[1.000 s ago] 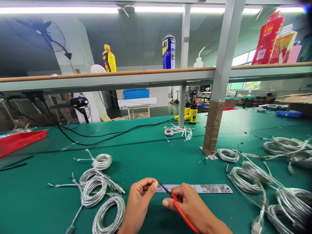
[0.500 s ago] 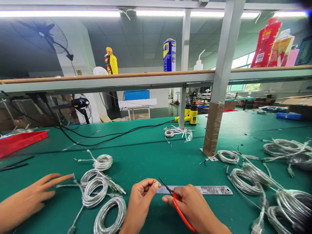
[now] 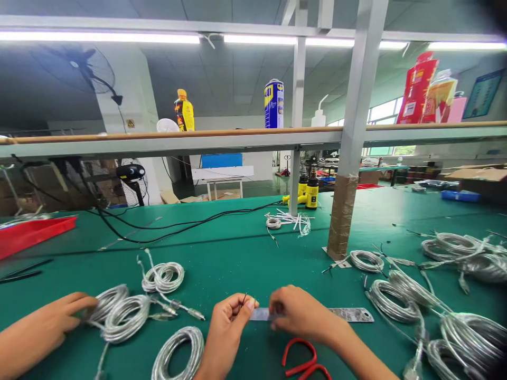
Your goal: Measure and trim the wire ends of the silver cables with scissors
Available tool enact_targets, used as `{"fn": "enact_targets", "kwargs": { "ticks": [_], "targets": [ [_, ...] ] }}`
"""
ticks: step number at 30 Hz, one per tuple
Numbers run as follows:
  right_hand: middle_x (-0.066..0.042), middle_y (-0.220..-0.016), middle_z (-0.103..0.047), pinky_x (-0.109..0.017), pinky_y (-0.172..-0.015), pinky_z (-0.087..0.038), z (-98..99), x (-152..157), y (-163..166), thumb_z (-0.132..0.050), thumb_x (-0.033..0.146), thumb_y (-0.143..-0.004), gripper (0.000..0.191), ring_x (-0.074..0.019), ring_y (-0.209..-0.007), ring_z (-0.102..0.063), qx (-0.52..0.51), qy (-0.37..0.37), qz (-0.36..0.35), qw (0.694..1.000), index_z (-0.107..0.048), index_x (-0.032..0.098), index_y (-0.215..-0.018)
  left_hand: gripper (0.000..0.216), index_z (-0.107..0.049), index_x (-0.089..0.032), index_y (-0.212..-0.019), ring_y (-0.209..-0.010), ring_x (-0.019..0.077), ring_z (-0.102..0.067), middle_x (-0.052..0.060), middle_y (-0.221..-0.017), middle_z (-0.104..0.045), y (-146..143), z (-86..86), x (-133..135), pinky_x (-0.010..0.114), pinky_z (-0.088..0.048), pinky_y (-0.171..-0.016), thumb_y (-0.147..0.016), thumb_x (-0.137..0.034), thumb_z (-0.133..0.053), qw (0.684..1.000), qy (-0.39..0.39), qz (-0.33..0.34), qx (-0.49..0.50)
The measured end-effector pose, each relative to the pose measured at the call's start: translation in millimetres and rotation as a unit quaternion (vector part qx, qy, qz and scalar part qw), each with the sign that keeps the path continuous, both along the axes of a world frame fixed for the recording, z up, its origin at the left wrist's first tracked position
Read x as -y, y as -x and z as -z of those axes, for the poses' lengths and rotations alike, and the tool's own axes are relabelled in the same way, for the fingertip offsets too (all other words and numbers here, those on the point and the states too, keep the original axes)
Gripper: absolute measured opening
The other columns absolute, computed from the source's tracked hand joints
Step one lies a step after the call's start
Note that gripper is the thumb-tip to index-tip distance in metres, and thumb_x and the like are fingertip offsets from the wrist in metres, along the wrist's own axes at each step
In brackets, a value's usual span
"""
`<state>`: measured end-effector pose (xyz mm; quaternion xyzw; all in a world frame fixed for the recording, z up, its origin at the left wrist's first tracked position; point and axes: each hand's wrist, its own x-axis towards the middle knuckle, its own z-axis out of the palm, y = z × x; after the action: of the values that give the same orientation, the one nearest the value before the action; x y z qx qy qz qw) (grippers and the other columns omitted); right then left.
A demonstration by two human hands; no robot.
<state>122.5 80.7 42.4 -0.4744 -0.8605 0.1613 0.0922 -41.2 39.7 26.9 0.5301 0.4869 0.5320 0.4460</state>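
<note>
My left hand (image 3: 229,330) pinches a thin dark wire (image 3: 243,300) between thumb and fingertips, just beyond the left end of a steel ruler (image 3: 352,315). Over the ruler, my right hand (image 3: 299,314) is empty, fingers curled but apart from the thumb and a little blurred. Red-handled scissors (image 3: 300,359) lie on the table below my right hand; their blades are hidden. Left of my left hand rests a coiled clear-jacketed cable (image 3: 178,353).
At left, another person's hand (image 3: 51,319) touches coiled cables (image 3: 124,316). More coils (image 3: 400,301) lie at right around a taped post (image 3: 341,221). Yellow heat guns (image 3: 311,195) stand behind, near black cords (image 3: 190,221). A red tray (image 3: 39,235) sits far left. A shelf (image 3: 222,141) crosses above.
My right hand has let go of the scissors, which now lie on the table. My left hand still pinches the wire. The other person's hand has pulled two coils leftward.
</note>
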Motion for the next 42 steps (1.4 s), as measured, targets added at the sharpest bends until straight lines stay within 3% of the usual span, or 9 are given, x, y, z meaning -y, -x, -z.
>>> {"fn": "enact_targets", "kwargs": {
  "ticks": [4, 11, 15, 19, 22, 27, 34, 42],
  "targets": [
    [-0.004, -0.084, -0.063, -0.022, -0.056, -0.034, 15.9, -32, 23, -0.072, 0.036, -0.052, 0.037, -0.0187, -0.076, -0.055, 0.033, 0.014, -0.011, 0.999, -0.063, 0.020, -0.084, 0.032, -0.061, -0.012, -0.066, -0.039, 0.0044, -0.015, -0.009, -0.043, -0.030, -2, 1.0, 0, 0.018, -0.010, -0.036, -0.067, -0.044, -0.059, 1.000, 0.005, 0.012, 0.008],
    [0.002, -0.064, -0.063, -0.018, -0.042, -0.027, 25.2, -45, 31, -0.073, 0.028, -0.047, 0.026, -0.0125, -0.056, -0.054, 0.031, 0.026, -0.008, 0.999, -0.066, 0.020, -0.070, 0.033, -0.062, -0.012, -0.065, -0.039, 0.0044, -0.014, -0.009, -0.043, -0.028, -1, 1.3, -1, 0.018, -0.010, -0.036, -0.067, -0.045, -0.059, 1.000, 0.007, 0.022, 0.010],
    [0.002, -0.062, -0.063, -0.017, -0.043, -0.025, 24.0, -38, 32, -0.060, 0.026, -0.067, 0.007, -0.0096, -0.054, -0.053, -0.009, -0.024, 0.045, 0.999, -0.066, 0.021, -0.069, 0.034, -0.061, -0.012, -0.065, -0.040, 0.0049, -0.013, -0.010, -0.043, -0.024, -1, 2.1, 0, 0.018, -0.010, -0.037, -0.066, -0.046, -0.059, 1.000, 0.012, 0.027, 0.011],
    [-0.003, -0.059, -0.063, -0.021, -0.041, -0.021, 14.3, -34, 41, -0.032, 0.030, -0.087, 0.041, -0.0108, -0.049, -0.052, -0.038, -0.102, 0.140, 0.984, -0.064, 0.018, -0.065, 0.035, -0.060, -0.012, -0.066, -0.041, 0.0050, -0.013, -0.010, -0.044, -0.025, -1, 3.4, 2, 0.018, -0.010, -0.038, -0.066, -0.047, -0.058, 0.999, 0.014, 0.036, 0.002],
    [-0.005, -0.057, -0.063, -0.023, -0.043, -0.020, 3.7, -32, 46, -0.032, 0.036, -0.086, 0.045, -0.0130, -0.050, -0.053, -0.048, -0.164, 0.178, 0.969, -0.064, 0.019, -0.060, 0.036, -0.060, -0.012, -0.066, -0.041, 0.0053, -0.015, -0.009, -0.044, -0.025, 0, 2.1, 3, 0.019, -0.010, -0.039, -0.066, -0.048, -0.058, 0.999, 0.012, 0.040, -0.010],
    [-0.007, -0.058, -0.064, -0.026, -0.051, -0.021, 8.0, -24, 25, -0.043, 0.033, -0.080, 0.038, -0.0159, -0.057, -0.055, -0.044, -0.254, 0.168, 0.952, -0.063, 0.018, -0.053, 0.035, -0.058, -0.012, -0.063, -0.042, 0.0057, -0.017, -0.008, -0.045, -0.027, -2, -1.5, 6, 0.019, -0.011, -0.039, -0.066, -0.047, -0.058, 0.998, 0.021, 0.055, -0.019],
    [0.000, -0.049, -0.058, -0.024, -0.054, -0.021, 29.8, -17, -26, -0.044, 0.025, -0.079, 0.037, -0.0098, -0.052, -0.050, -0.057, -0.296, 0.139, 0.943, -0.057, 0.017, -0.045, 0.035, -0.058, -0.012, -0.063, -0.040, 0.0052, -0.015, -0.009, -0.044, -0.025, -12, 8.9, 9, 0.019, -0.008, -0.038, -0.067, -0.047, -0.057, 0.991, 0.079, 0.094, -0.054],
    [0.001, -0.046, -0.054, -0.023, -0.054, -0.021, 25.1, -15, -24, -0.044, 0.026, -0.078, 0.037, -0.0083, -0.050, -0.045, -0.089, -0.313, 0.121, 0.938, -0.054, 0.017, -0.044, 0.036, -0.059, -0.012, -0.064, -0.040, 0.0049, -0.013, -0.009, -0.043, -0.024, -13, 13.0, 8, 0.018, -0.007, -0.038, -0.065, -0.048, -0.058, 0.988, 0.109, 0.100, -0.053]
  ]
}}
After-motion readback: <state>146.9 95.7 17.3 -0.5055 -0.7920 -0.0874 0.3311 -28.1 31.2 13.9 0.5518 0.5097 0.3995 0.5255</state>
